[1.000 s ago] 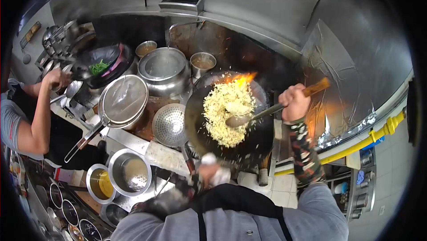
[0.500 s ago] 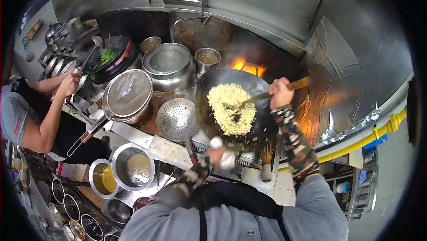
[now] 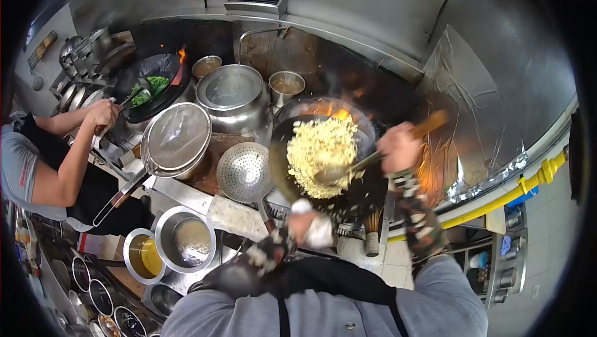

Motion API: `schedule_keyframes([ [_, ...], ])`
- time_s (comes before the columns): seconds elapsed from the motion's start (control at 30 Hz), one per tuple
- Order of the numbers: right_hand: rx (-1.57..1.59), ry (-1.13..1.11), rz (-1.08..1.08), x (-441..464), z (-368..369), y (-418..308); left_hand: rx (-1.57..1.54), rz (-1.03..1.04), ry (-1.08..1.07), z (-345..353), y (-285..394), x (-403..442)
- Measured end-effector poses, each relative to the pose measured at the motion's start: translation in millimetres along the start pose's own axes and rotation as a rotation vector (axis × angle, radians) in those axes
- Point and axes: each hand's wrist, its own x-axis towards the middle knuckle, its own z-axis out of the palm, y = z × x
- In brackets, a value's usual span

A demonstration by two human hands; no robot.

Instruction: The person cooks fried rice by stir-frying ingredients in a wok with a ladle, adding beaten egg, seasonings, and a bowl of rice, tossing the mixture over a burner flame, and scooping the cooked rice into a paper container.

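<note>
My left hand (image 3: 301, 225) is closed on a bunched white cloth (image 3: 319, 231) at the near rim of a dark wok (image 3: 374, 181). Pale yellow grains that look like fried rice (image 3: 320, 147) are heaped in the wok, with loose bits spread toward the near side. My right hand (image 3: 399, 148), a little blurred, grips the wooden handle of a ladle (image 3: 367, 161). The ladle's bowl lies in the rice. Flames (image 3: 341, 114) show on the burner behind the wok's far rim.
A perforated strainer (image 3: 244, 172), lidded pot (image 3: 230, 91) and mesh sieve (image 3: 179, 135) stand left of the wok. A bamboo brush (image 3: 372, 237) is at the near right. At left, a co-worker's hands (image 3: 102, 115) work a second wok (image 3: 168, 97) with greens.
The wok has shifted toward me, baring the burner behind it. The rice has spread, and the ladle bowl has come nearer. The co-worker's utensil is lower in the greens.
</note>
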Motion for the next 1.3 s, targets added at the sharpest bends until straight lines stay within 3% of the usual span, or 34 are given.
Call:
schedule_keyframes([
  [0.03,-0.052,0.117,0.025,-8.8,-2.4,30.4,-0.110,0.023,-0.055,-0.3,-1.2,22.7],
  [0.1,-0.068,0.075,-0.021,5.9,-8.4,56.9,0.120,0.111,-0.025,-4.0,-0.5,-18.9],
  [0.13,-0.077,0.038,-0.044,15.6,-1.7,42.3,0.235,0.152,-0.003,-5.7,1.3,-42.6],
  [0.2,0.008,-0.088,-0.019,33.4,-5.4,5.2,0.416,0.442,-0.044,-20.2,-50.8,-88.3],
  [0.23,0.235,-0.193,0.089,41.1,-24.2,-4.4,0.547,0.594,-0.167,-35.6,-53.8,-73.9],
  [0.3,0.040,-0.076,-0.053,5.5,-5.2,-11.1,0.808,0.816,-0.388,-57.1,-44.4,-36.5],
  [0.33,0.107,-0.032,0.017,6.4,-13.4,18.1,0.947,0.885,-0.496,-63.3,-32.0,-13.5],
  [0.37,0.178,0.028,0.093,1.2,-24.1,51.7,0.663,0.609,-0.555,-64.2,1.6,-21.4],
  [0.43,-0.018,0.078,-0.025,15.6,-14.5,59.9,0.586,0.400,-0.184,-29.5,0.5,-21.5],
  [0.5,-0.050,-0.051,-0.078,29.5,-14.8,28.8,0.424,0.374,-0.087,-25.0,-29.0,-64.1],
  [0.53,0.323,-0.160,0.055,42.7,-40.7,24.6,0.306,0.411,-0.097,-26.5,-36.1,-85.8],
  [0.57,0.012,-0.145,0.008,19.9,-9.4,-18.5,0.180,0.457,-0.144,-29.3,-37.9,-98.8],
  [0.6,-0.067,-0.053,-0.040,-0.6,-7.3,-9.9,0.182,0.491,-0.190,-30.8,-36.6,-98.0],
  [0.63,-0.140,0.015,-0.112,-6.6,-1.4,-1.8,0.306,0.553,-0.219,-34.3,-23.8,-76.4],
  [0.7,0.305,0.032,0.110,-0.8,-31.8,58.6,0.618,0.606,-0.228,-36.2,1.8,-21.5],
  [0.77,-0.037,0.066,-0.051,32.7,-27.9,80.2,0.615,0.457,-0.111,-24.6,7.5,-9.5],
  [0.83,-0.195,-0.018,-0.038,56.8,-2.6,26.5,0.420,0.430,-0.045,-21.0,-11.5,-51.1],
  [0.9,-0.119,-0.026,-0.183,62.1,31.3,-41.4,0.247,0.554,-0.110,-20.9,-6.8,-73.9],
  [0.97,-0.067,-0.149,-0.226,68.0,38.4,-69.6,0.572,0.707,-0.132,-20.4,14.5,-30.3],
  [1.03,0.008,-0.062,-0.260,68.5,26.4,-35.9,1.037,0.925,0.092,-10.3,19.4,32.8],
  [1.1,-0.029,0.028,-0.222,62.8,-1.6,49.3,-0.522,0.014,-0.042,4.5,36.5,29.4],
  [1.17,-0.038,-0.011,0.071,67.7,-20.6,92.3,-0.304,0.092,0.064,6.5,27.9,45.5],
  [1.2,-0.300,0.004,0.017,72.2,3.4,66.9,-0.288,0.131,0.072,6.7,25.2,49.2],
  [1.23,-0.291,-0.103,-0.068,88.6,-8.5,65.3,-0.298,0.111,0.082,3.6,12.0,48.6],
  [1.27,-0.272,-0.211,-0.151,104.4,-19.8,63.5,-0.487,0.051,-0.225,-5.8,30.0,14.3],
  [1.3,0.019,-0.224,-0.051,81.1,0.0,39.5,-0.674,0.030,-0.468,-17.5,40.8,-12.8],
])
